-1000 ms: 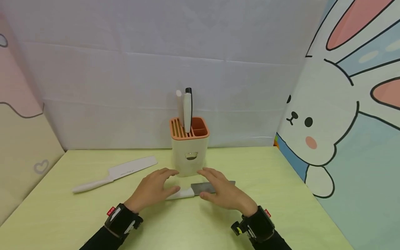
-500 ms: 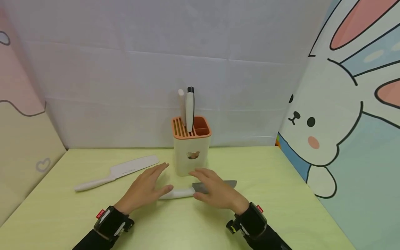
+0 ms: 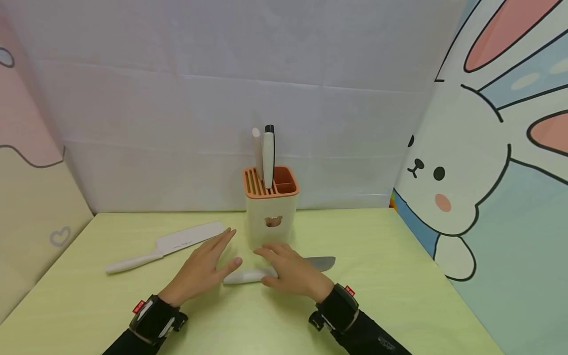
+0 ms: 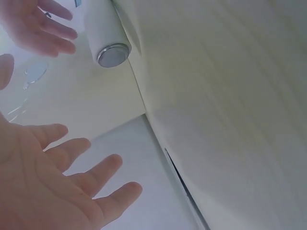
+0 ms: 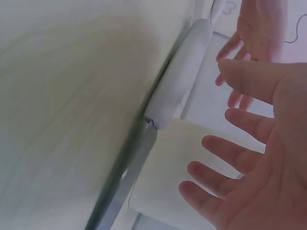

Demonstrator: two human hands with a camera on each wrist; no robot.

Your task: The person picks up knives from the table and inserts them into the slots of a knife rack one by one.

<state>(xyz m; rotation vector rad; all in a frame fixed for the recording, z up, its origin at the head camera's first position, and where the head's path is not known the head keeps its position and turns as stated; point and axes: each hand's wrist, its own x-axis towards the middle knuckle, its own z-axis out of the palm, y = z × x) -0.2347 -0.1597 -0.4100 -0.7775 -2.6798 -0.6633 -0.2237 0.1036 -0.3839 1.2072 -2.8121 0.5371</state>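
A kitchen knife with a white handle (image 3: 248, 276) and a grey blade (image 3: 321, 263) lies across the table in front of the knife block (image 3: 270, 224). Over its handle and blade reaches my right hand (image 3: 293, 271), fingers spread and holding nothing. My left hand (image 3: 199, 271) hovers left of the handle's end, its fingers straight and apart. In the right wrist view the knife handle (image 5: 182, 72) lies beside my spread fingers. A white cleaver (image 3: 191, 236) rests further left, its blade tip close behind my left fingertips. The left wrist view shows the handle's round metal end (image 4: 113, 55).
The cream block has an orange slotted top (image 3: 257, 185); a white-handled knife (image 3: 268, 155) and a second pale handle (image 3: 257, 150) stand in it. A white sheet (image 3: 177, 108) hangs behind the table (image 3: 248, 325). A rabbit-print panel (image 3: 488, 222) borders the right side.
My right hand has moved left along the knife, from its blade toward its handle. The left hand has drawn back to the left and opened its fingers wider. Both knives stay put.
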